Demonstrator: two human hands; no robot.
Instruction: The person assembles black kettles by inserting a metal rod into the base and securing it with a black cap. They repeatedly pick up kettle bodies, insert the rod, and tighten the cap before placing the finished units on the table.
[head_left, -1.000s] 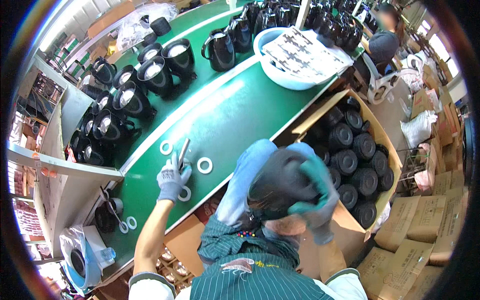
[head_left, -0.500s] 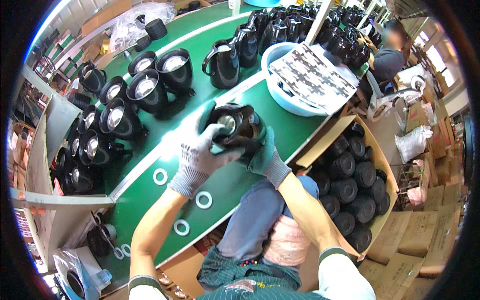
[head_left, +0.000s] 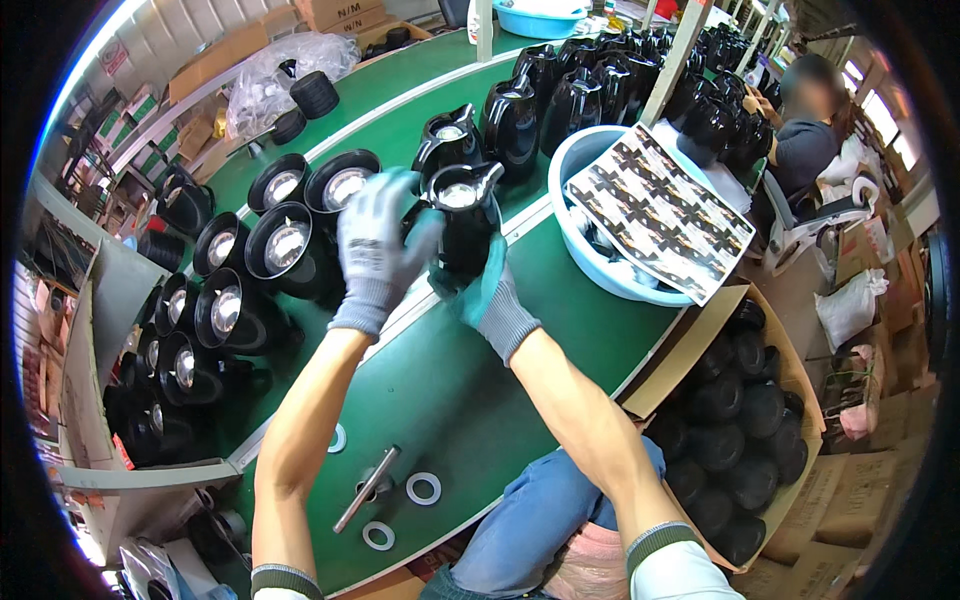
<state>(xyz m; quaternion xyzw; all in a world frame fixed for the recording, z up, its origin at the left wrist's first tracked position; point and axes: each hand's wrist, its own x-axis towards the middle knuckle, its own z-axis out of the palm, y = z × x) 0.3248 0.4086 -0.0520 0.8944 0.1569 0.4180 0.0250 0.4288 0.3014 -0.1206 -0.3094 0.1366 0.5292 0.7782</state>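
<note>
A glossy black jug with a silvery inner mouth stands upright on the green table, its spout pointing right. Low on its right side, my gloved right hand is wrapped around the body. My gloved left hand is beside the jug's left side, fingers stretched up and thumb apart; its fingertips partly cover the handle area. Another black jug stands just behind. Left of my left hand are several black wide-rimmed jug bodies with shiny round centres.
A metal rod tool and white rings lie on the green table. At right, a blue basin holds a patterned sheet. Below it, a carton contains black round parts. A person sits at the far right.
The jug, tilted between both hands before, now stands upright farther back among the others. My left hand has loosened and spread. The metal rod now shows on the table. The view has shifted.
</note>
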